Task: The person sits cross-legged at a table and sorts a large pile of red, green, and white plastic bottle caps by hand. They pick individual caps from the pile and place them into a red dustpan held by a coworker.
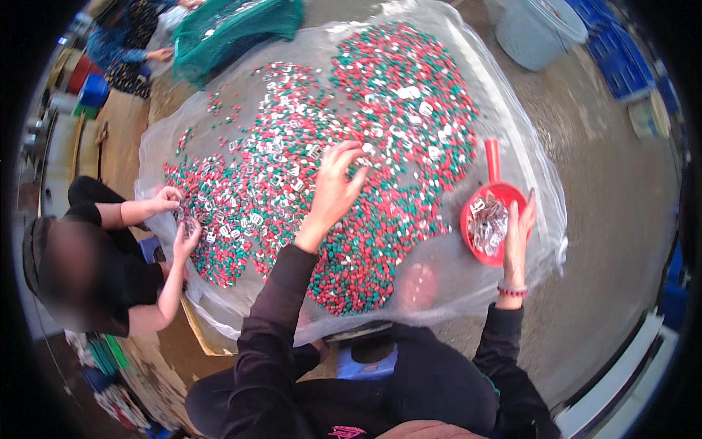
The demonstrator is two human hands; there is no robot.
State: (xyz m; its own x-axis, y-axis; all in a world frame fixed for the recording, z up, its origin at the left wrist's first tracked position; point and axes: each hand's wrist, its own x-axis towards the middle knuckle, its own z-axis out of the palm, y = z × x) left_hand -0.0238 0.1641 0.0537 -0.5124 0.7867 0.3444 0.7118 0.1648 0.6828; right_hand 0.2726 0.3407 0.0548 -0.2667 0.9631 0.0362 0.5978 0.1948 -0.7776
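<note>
A wide heap of small red, green and clear plastic pieces (380, 139) lies spread on a clear plastic sheet (512, 124). My left hand (335, 186) reaches out over the heap with fingers spread, touching the pieces. My right hand (516, 230) rests on the rim of a red scoop (475, 216) that holds clear pieces; its handle points away from me. Both my arms wear dark sleeves, and a beaded bracelet sits on my right wrist.
A person in black at the left (95, 271) picks at the heap with both hands. Another person (124, 36) sits at the far left beside a green net bag (234, 29). A grey tub (537, 29) and blue crates (621, 51) stand at the back right.
</note>
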